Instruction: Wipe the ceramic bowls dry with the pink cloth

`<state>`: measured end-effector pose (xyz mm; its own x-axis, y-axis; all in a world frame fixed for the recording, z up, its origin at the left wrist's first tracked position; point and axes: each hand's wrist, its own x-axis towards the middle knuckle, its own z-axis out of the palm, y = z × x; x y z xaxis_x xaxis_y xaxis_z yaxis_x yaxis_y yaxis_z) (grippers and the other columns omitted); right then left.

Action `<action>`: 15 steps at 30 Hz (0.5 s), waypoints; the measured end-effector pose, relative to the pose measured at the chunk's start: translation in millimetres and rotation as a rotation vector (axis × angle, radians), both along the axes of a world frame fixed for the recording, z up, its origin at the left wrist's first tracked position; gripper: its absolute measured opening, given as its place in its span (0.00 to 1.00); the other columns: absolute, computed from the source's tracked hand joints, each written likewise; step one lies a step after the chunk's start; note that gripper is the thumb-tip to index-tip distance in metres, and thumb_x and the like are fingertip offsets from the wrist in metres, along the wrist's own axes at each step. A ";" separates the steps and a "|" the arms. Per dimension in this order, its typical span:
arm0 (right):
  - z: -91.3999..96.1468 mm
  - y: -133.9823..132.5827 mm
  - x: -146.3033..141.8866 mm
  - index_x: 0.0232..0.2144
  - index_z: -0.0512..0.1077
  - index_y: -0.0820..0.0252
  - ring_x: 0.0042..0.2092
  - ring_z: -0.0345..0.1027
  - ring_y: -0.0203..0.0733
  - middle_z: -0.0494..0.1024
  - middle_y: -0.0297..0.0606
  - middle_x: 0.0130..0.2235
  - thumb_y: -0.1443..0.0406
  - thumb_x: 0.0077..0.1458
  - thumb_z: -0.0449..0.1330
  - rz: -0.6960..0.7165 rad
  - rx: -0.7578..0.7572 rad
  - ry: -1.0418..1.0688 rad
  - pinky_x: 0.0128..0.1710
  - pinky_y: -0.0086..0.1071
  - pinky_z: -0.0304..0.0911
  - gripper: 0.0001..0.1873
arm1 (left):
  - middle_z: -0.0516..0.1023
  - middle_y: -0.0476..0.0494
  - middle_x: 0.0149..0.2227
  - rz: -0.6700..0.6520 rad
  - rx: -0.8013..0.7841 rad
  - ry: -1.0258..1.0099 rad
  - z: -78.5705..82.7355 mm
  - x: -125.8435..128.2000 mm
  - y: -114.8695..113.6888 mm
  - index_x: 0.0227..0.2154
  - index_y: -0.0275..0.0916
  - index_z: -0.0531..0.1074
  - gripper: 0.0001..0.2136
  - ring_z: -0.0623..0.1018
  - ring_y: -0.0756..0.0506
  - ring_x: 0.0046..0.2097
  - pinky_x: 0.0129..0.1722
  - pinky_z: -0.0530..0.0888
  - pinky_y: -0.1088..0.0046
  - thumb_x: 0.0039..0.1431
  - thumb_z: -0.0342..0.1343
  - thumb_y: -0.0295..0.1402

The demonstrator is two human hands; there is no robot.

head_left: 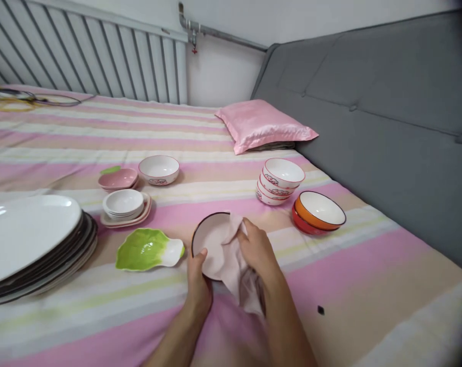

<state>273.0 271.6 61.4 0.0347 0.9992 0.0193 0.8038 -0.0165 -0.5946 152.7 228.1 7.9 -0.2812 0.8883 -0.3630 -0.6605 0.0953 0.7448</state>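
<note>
Left hand (199, 286) grips dark-rimmed bowl (209, 239) at left, likely steadying it while right hand (257, 250) clutches cloth (234, 267) over its right side.

– What sort of place is this?
– A bedroom, so most likely a home: a bed (349, 270) under a striped sheet (139, 127), with a padded grey headboard (368, 112) along its right edge
– Anything else that says so?
– A shiny pink pillow (265, 122) near the bed's far right corner, and, beyond the far edge, a white ribbed radiator (101, 56) against the wall (225, 81), with a grey pipe (231, 36) beside it
</note>
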 end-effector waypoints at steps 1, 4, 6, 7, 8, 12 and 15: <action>4.0 -2.5 5.5 0.43 0.69 0.53 0.38 0.72 0.48 0.78 0.42 0.34 0.69 0.56 0.48 -0.047 0.003 -0.051 0.33 0.32 0.59 0.15 | 0.81 0.41 0.33 -0.051 -0.005 -0.047 -0.9 3.5 3.9 0.34 0.35 0.74 0.18 0.78 0.35 0.43 0.42 0.73 0.62 0.41 0.60 0.42; 12.9 -7.3 18.2 0.46 0.68 0.54 0.36 0.72 0.51 0.78 0.45 0.33 0.68 0.57 0.47 -0.159 -0.008 -0.162 0.31 0.34 0.56 0.16 | 0.80 0.41 0.28 -0.279 0.009 -0.094 1.2 9.7 16.7 0.29 0.33 0.74 0.16 0.79 0.36 0.39 0.39 0.74 0.63 0.38 0.62 0.40; 15.3 -7.7 21.8 0.49 0.67 0.54 0.37 0.72 0.53 0.78 0.47 0.34 0.67 0.57 0.47 -0.180 -0.007 -0.176 0.31 0.34 0.56 0.18 | 0.79 0.41 0.26 -0.330 0.017 -0.093 6.0 10.9 21.5 0.28 0.32 0.75 0.15 0.79 0.37 0.36 0.37 0.74 0.63 0.38 0.63 0.38; 15.8 -7.5 22.1 0.50 0.66 0.54 0.38 0.72 0.53 0.78 0.47 0.35 0.67 0.58 0.47 -0.172 -0.003 -0.169 0.32 0.35 0.56 0.19 | 0.79 0.42 0.27 -0.327 0.020 -0.097 9.0 11.1 21.9 0.28 0.33 0.75 0.14 0.79 0.38 0.35 0.37 0.74 0.64 0.39 0.63 0.38; 15.8 -7.3 21.6 0.51 0.66 0.53 0.39 0.72 0.53 0.78 0.47 0.35 0.67 0.58 0.47 -0.157 0.001 -0.156 0.32 0.35 0.56 0.20 | 0.80 0.42 0.27 -0.317 0.022 -0.107 12.4 11.2 21.0 0.28 0.33 0.75 0.13 0.79 0.38 0.36 0.37 0.74 0.65 0.40 0.62 0.37; 12.4 -6.6 16.4 0.57 0.61 0.52 0.43 0.73 0.52 0.79 0.44 0.41 0.68 0.56 0.48 -0.093 0.028 -0.071 0.37 0.36 0.60 0.26 | 0.81 0.43 0.28 -0.228 -0.059 -0.214 24.1 11.3 13.4 0.30 0.34 0.76 0.11 0.80 0.38 0.38 0.38 0.74 0.65 0.44 0.60 0.36; 7.1 -4.0 15.4 0.58 0.59 0.53 0.51 0.69 0.50 0.75 0.41 0.51 0.71 0.55 0.48 -0.006 0.139 0.029 0.45 0.37 0.62 0.29 | 0.80 0.43 0.28 -0.178 -0.058 -0.228 25.6 12.0 12.5 0.26 0.35 0.75 0.09 0.80 0.38 0.39 0.39 0.74 0.65 0.43 0.61 0.35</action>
